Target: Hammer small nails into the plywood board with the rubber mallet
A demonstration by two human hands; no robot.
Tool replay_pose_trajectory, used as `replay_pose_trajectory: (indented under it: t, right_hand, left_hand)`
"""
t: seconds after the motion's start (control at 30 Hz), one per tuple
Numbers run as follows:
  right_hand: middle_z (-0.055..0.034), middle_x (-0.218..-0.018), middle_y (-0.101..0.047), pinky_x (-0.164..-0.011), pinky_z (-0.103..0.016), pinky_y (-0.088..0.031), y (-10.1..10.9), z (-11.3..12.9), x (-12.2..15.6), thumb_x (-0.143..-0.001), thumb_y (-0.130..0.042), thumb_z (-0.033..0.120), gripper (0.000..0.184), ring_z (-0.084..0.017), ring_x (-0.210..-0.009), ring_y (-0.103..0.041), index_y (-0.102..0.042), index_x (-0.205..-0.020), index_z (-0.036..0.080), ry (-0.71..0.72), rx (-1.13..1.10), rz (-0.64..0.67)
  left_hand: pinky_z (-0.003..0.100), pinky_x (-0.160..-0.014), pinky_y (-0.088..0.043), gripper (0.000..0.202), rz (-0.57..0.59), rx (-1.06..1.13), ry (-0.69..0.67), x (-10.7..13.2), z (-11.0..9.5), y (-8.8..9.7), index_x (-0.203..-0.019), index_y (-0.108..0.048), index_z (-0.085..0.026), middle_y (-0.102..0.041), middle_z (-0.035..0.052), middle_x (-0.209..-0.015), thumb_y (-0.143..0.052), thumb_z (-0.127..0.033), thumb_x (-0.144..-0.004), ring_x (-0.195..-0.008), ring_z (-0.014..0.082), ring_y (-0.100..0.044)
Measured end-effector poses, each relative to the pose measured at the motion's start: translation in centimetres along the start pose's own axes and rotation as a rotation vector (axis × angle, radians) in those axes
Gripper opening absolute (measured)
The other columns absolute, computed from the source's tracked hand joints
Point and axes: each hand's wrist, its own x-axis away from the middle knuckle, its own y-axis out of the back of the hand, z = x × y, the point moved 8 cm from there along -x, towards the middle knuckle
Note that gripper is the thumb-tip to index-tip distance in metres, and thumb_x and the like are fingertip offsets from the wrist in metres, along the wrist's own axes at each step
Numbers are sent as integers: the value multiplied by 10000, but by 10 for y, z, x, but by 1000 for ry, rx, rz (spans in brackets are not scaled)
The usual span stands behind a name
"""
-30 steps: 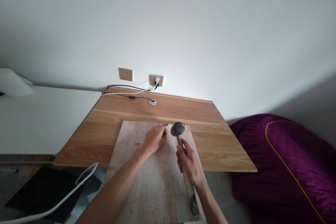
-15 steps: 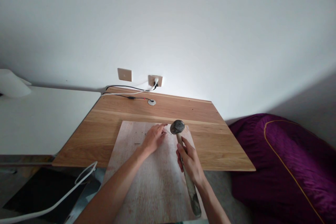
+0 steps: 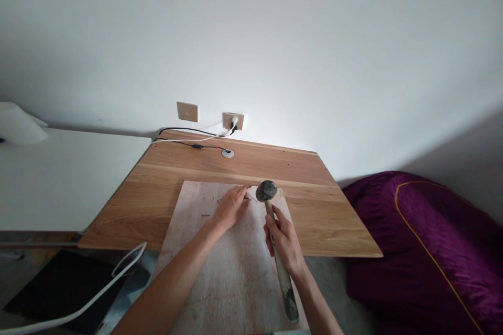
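Observation:
My right hand [image 3: 285,235] is wrapped round the upper handle of a hammer [image 3: 283,285] with a thick, dark, rounded head and a worn pale handle. Its head hangs over the far right part of a whitish wooden board [image 3: 220,277]. Beside the head, my left hand [image 3: 232,204] rests low on the board, fingertips pinched on a thin nail whose outline is partly hidden. Left of that hand, a loose nail [image 3: 205,215] lies flat, and several small dark points mark the board near its far edge.
Under the board is a wooden desktop [image 3: 334,220], with cables [image 3: 188,140] and a round grommet [image 3: 227,153] at its back. A wall socket [image 3: 233,121] holds plugs. A white table [image 3: 70,183] adjoins on the left; a purple beanbag-like cover [image 3: 393,251] bulges on the right.
The hammer and right hand stay almost in place; the lower end of the handle shifts slightly left. The left fingers move very slightly.

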Motion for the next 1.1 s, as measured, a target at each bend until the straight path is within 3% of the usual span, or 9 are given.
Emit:
replay_pose_trajectory:
  t: [0.3, 0.5, 0.67, 0.83, 1.1]
  right_hand:
    - [105, -595, -486, -297, -179, -344, -4, 3, 3, -898, -588, 588, 497, -78, -351, -423, -555, -1194, 191, -18, 0, 4]
    - [103, -610, -488, -299, -169, -349, -15, 6, -1, -919, -553, 570, 537, -78, -364, -440, -539, -1293, 185, 2, 20, 36]
    - [98, -600, -487, -302, -172, -363, -21, -2, -4, -915, -553, 565, 521, -81, -363, -456, -573, -1256, 172, 8, 79, 72]
    - [101, -616, -489, -300, -167, -349, -13, -2, -1, -920, -561, 565, 578, -76, -366, -441, -521, -1338, 167, -8, 21, 21]
    - [106, -599, -480, -289, -175, -335, -10, -11, 0, -872, -604, 604, 591, -78, -353, -417, -536, -1266, 169, -45, -28, 1]
  left_hand:
    - [348, -934, -549, 441, -1, 57, 22, 0, 4, -3, -1338, -586, -224, -717, 41, -1079, -534, -81, -925, -960, 189, -678]
    - [423, -1041, -503, 423, -12, -37, -10, -2, -6, 1, -1325, -584, -186, -692, 100, -1196, -626, -214, -905, -1146, 273, -636]
    - [439, -1074, -487, 441, -24, -29, -20, -2, -11, 5, -1326, -578, -174, -664, 133, -1274, -625, -170, -887, -1224, 291, -610]
    - [407, -990, -533, 410, -8, 52, -4, -1, -3, 2, -1350, -573, -191, -711, 85, -1130, -579, -168, -941, -1080, 246, -663]
    - [341, -887, -567, 461, -23, 96, 55, 0, 11, -5, -1301, -590, -227, -734, 31, -1056, -555, -36, -883, -951, 192, -701]
